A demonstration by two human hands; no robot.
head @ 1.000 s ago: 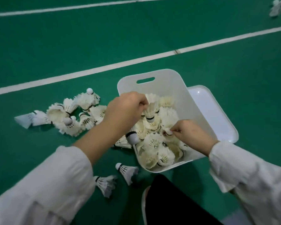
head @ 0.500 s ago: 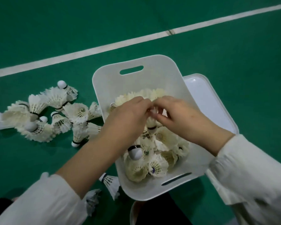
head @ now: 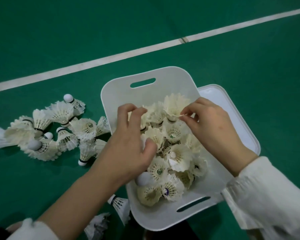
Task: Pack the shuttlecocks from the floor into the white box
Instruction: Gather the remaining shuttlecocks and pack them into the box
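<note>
Step in hand: we judge that we are arranging the shuttlecocks inside the white box (head: 171, 75), not fetching new ones.
Left hand: our left hand (head: 132, 144) reaches in over the box's left wall, with its fingers curled down among the feathers. We cannot tell whether it holds a shuttlecock.
Right hand: our right hand (head: 211, 125) is over the far right corner of the box. Its thumb and fingertips pinch a thin feather tip of the top shuttlecock (head: 174, 106), which sits by the far wall.
Done: the packed shuttlecocks (head: 173, 153) lie in a loose, tangled heap from the far wall almost to the near handle slot, some cork up and some feathers up. We count a dozen or so, though those underneath are hidden.
Left to do: the floor pile (head: 59, 129) lies on the green floor (head: 249, 66) just beside the box's left wall, between the box and the white line (head: 111, 58). It looks about as large as the heap in the box.
Also left: two stray shuttlecocks (head: 119, 203) lie by the box's near left corner.
Lid: the lid (head: 232, 110) lies against the right wall, partly under the box.
Progress: we judge the task about half done, with room left in the box.
</note>
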